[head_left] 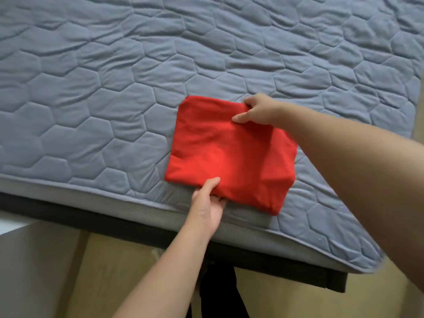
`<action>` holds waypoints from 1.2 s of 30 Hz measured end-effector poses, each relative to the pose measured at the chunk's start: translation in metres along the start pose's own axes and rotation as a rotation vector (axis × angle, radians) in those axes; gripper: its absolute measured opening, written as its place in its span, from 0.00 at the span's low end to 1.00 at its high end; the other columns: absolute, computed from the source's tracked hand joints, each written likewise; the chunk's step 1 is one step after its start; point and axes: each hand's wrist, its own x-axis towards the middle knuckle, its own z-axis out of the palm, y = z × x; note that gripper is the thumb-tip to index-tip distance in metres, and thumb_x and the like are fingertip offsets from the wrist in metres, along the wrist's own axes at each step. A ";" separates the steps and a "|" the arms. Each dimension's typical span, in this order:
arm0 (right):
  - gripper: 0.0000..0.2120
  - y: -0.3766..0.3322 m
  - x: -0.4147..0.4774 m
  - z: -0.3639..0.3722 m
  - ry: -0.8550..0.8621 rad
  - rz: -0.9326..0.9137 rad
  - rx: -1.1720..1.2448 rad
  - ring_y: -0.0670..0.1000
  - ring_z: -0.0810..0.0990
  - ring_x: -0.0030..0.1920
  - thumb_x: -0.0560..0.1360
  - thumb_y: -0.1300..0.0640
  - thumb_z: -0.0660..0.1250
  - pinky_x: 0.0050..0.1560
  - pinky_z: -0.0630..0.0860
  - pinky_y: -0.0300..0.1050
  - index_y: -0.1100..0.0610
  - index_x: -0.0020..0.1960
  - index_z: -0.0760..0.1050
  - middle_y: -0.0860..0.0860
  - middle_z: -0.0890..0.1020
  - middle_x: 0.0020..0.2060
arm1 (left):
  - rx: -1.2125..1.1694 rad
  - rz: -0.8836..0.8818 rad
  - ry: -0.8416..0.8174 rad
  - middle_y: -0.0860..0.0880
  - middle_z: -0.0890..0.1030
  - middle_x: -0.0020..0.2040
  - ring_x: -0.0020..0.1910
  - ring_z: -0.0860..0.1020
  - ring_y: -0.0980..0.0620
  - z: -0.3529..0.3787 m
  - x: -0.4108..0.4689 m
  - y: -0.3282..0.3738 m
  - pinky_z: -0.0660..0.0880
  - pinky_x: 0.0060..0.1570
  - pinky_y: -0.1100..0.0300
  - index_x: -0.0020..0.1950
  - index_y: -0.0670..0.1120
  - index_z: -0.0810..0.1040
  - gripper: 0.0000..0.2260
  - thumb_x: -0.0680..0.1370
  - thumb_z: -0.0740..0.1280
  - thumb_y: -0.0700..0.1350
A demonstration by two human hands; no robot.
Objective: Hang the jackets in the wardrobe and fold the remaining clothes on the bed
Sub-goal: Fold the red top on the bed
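Nearest to me, I see a tan floor (pixel 126 271), with a pale cabinet side (pixel 27 260) at the left and a dark shape (pixel 220 294) below the bed that I cannot make out. Next comes the dark bed frame (pixel 91 216), then the mattress (pixel 114 88) under a grey-blue cover quilted in hexagons. A folded red garment (pixel 229 152) lies flat on it, close to the near edge and right of the middle. My left hand (pixel 207 203) grips the garment's near edge, thumb on top and fingers tucked beneath. My right hand (pixel 257 110) pinches its far right corner. Beyond that the wrinkled cover runs bare to the far side.
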 end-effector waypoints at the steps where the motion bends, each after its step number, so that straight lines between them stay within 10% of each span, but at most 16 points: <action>1: 0.11 -0.006 -0.010 -0.013 0.029 0.006 0.106 0.46 0.72 0.35 0.72 0.50 0.72 0.34 0.67 0.39 0.56 0.44 0.74 0.48 0.75 0.35 | 0.043 0.040 -0.045 0.46 0.80 0.44 0.40 0.78 0.51 0.010 -0.010 0.017 0.75 0.42 0.57 0.59 0.45 0.70 0.13 0.75 0.62 0.34; 7: 0.09 -0.027 -0.082 -0.085 0.134 -0.066 0.681 0.41 0.78 0.41 0.74 0.64 0.68 0.48 0.73 0.37 0.55 0.53 0.75 0.46 0.81 0.41 | 0.733 0.466 -0.256 0.48 0.81 0.47 0.41 0.79 0.54 0.090 -0.064 0.131 0.74 0.40 0.64 0.59 0.43 0.74 0.15 0.75 0.64 0.31; 11: 0.11 -0.029 -0.121 -0.082 0.211 -0.101 0.741 0.35 0.77 0.30 0.74 0.67 0.67 0.29 0.68 0.24 0.56 0.53 0.73 0.41 0.82 0.30 | 0.925 0.611 -0.212 0.52 0.80 0.49 0.42 0.78 0.65 0.107 -0.072 0.154 0.73 0.42 0.74 0.53 0.50 0.76 0.06 0.77 0.67 0.45; 19: 0.05 0.081 -0.126 0.098 0.085 0.070 0.578 0.39 0.75 0.38 0.75 0.69 0.65 0.44 0.73 0.36 0.63 0.49 0.78 0.53 0.79 0.41 | 1.455 0.433 0.016 0.49 0.81 0.45 0.51 0.80 0.49 -0.029 0.020 0.086 0.68 0.41 0.64 0.50 0.43 0.81 0.13 0.79 0.64 0.51; 23: 0.06 0.096 -0.117 0.133 0.130 0.158 0.546 0.48 0.77 0.50 0.75 0.61 0.68 0.55 0.72 0.48 0.55 0.51 0.77 0.51 0.82 0.48 | 1.505 0.487 0.005 0.47 0.83 0.49 0.52 0.80 0.47 -0.048 0.035 0.078 0.73 0.47 0.58 0.50 0.46 0.81 0.11 0.78 0.65 0.53; 31: 0.09 0.033 -0.085 0.072 0.448 -0.013 0.729 0.45 0.77 0.45 0.77 0.66 0.64 0.47 0.73 0.31 0.56 0.54 0.75 0.49 0.80 0.45 | 1.256 0.757 0.119 0.43 0.82 0.51 0.50 0.78 0.49 0.015 0.022 0.099 0.69 0.47 0.58 0.57 0.44 0.79 0.09 0.79 0.62 0.41; 36: 0.12 0.037 -0.040 0.098 0.387 0.185 0.502 0.58 0.76 0.58 0.78 0.62 0.62 0.59 0.70 0.49 0.63 0.60 0.71 0.60 0.79 0.56 | 1.191 0.596 0.419 0.37 0.79 0.56 0.56 0.76 0.39 0.002 0.056 0.085 0.68 0.52 0.54 0.59 0.39 0.74 0.11 0.79 0.61 0.39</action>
